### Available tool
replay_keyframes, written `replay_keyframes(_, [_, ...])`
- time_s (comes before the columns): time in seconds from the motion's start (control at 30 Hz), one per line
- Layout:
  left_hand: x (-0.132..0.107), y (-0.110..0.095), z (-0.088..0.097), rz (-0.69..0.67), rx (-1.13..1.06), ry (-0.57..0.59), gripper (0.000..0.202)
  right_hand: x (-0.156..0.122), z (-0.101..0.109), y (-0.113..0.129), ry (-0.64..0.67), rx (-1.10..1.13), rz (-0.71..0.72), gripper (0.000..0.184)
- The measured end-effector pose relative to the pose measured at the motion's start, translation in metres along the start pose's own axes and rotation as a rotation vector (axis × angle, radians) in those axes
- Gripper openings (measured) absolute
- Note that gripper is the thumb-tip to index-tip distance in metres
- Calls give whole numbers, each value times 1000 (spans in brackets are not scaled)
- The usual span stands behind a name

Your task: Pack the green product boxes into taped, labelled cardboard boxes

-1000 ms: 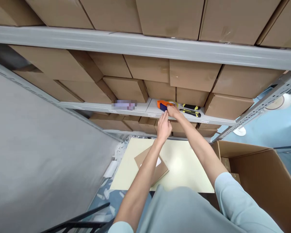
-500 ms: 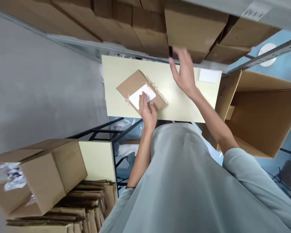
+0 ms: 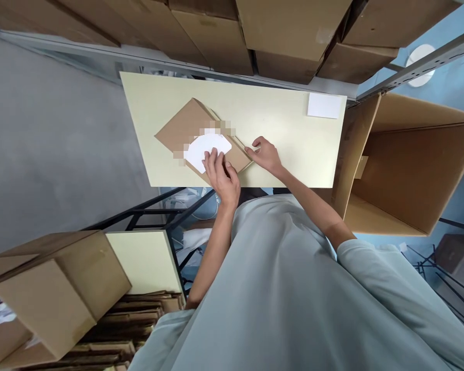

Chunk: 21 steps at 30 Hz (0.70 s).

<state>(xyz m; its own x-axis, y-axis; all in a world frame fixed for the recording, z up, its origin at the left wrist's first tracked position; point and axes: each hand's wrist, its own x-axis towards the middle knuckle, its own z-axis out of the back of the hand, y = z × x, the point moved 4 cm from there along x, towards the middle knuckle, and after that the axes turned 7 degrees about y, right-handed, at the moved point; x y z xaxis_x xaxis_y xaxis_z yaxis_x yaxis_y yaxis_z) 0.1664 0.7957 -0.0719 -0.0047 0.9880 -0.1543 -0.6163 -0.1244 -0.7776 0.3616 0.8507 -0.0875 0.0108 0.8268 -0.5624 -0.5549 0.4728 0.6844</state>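
Note:
A flat brown cardboard box [image 3: 181,126] lies at an angle on the pale yellow table [image 3: 286,165]. On its top is a white label [image 3: 203,149], partly blurred out. My left hand [image 3: 222,175] rests on the label and the near part of the box, fingers stretched out. Beside the box's right edge is my right hand [image 3: 266,154], its fingers loosely curled and thumb apart, with the tips at or very near the edge. I see nothing held in it.
A white card or paper [image 3: 325,105] lies at the table's far right. A large open carton [image 3: 410,180] stands to the right. Brown boxes [image 3: 290,31] fill the shelf above. At lower left are another open carton [image 3: 50,304] and stacked flattened cardboard [image 3: 139,319].
My right hand has come down from near the shelf to the right edge of the box. My left hand stays on the label. The view has shifted slightly.

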Motion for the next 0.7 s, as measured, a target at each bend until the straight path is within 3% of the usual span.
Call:
replay_keyframes(0.13, [-1, 0, -1, 1, -12, 3, 52, 4, -4, 7, -5, -18, 44, 14])
replay_keyframes(0.33, [-1, 0, 0, -26, 29, -4, 50, 7, -13, 1, -42, 90, 72, 19])
replay_keyframes(0.57, [0, -1, -1, -11, 27, 19, 51, 18, -9, -12, -51, 243, 49, 43])
replay_keyframes(0.7, [0, -4, 1, -3, 34, 18, 51, -6, 1, -4, -21, 209, -1, 61])
